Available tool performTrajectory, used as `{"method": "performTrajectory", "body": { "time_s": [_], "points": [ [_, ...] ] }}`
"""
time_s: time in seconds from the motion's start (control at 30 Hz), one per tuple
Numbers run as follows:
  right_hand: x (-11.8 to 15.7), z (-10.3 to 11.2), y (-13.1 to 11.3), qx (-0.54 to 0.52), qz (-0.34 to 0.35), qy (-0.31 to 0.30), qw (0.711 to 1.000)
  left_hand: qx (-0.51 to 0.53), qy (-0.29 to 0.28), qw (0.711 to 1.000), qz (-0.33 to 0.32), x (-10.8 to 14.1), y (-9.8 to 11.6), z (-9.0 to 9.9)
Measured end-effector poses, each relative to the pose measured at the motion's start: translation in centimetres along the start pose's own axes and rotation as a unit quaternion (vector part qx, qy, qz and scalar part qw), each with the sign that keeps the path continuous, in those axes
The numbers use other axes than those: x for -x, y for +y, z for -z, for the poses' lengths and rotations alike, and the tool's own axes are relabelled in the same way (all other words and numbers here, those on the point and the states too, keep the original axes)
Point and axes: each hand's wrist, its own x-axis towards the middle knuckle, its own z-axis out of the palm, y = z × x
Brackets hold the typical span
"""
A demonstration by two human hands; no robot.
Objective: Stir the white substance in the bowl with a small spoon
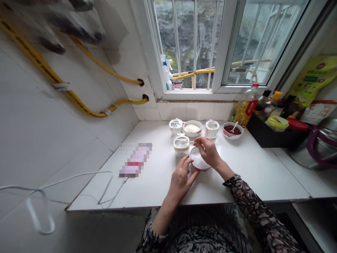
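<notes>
My left hand (pixel 181 182) is shut around a small white bowl with a pink rim (pixel 198 160), which it tilts toward me. My right hand (pixel 207 151) is above that bowl, its fingertips pinching a thin utensil (pixel 185 140), perhaps a small spoon, that reaches left over a lidded white jar (pixel 181 146). The inside of the tilted bowl looks white, and I cannot tell what it holds. Behind it stand two more small lidded jars (pixel 175 126), a bowl of white powder (pixel 192 128) and a bowl of red beans (pixel 232 130) with a spoon.
The white counter (pixel 163 189) runs along a tiled wall under a barred window (pixel 195 45). A pixelated object (pixel 135 160) and a white cable (pixel 105 186) lie to the left. At right are a cooking oil bottle (pixel 243 112), a black tray (pixel 273 131) of condiments and a pot (pixel 316 147).
</notes>
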Motion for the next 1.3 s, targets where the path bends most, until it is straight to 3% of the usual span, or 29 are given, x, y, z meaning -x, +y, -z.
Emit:
{"method": "performTrajectory", "body": {
  "time_s": [0.07,0.13,0.3,0.47,0.6,0.83,1.1,1.3],
  "points": [
    [0.1,0.0,-0.1,0.069,0.077,-0.017,0.994,-0.003,0.002,1.000,0.001,0.0,0.1,0.0],
    [0.0,0.3,-0.3,0.089,0.107,-0.011,0.990,-0.004,0.000,1.000,0.001,0.0,0.1,0.0],
    [-0.2,2.0,-0.5,0.063,0.011,0.048,0.997,0.000,-0.001,1.000,0.002,0.0,0.2,0.1],
    [-0.4,4.1,0.3,0.088,-0.069,0.044,0.993,0.009,-0.001,1.000,0.007,0.0,0.1,0.1],
    [-0.4,4.2,0.2,0.113,-0.078,0.018,0.990,0.015,-0.001,1.000,0.007,0.1,0.1,0.1],
    [0.0,2.4,-0.5,0.071,-0.091,-0.049,0.992,0.017,-0.005,1.000,0.012,0.1,0.2,0.1],
    [-0.3,3.2,0.3,0.003,-0.189,-0.005,0.982,0.016,0.000,1.000,0.007,0.0,0.1,0.1],
    [-0.3,3.2,0.2,0.052,-0.144,-0.006,0.988,0.015,-0.003,1.000,0.007,0.0,0.3,0.2]
  ]
}}
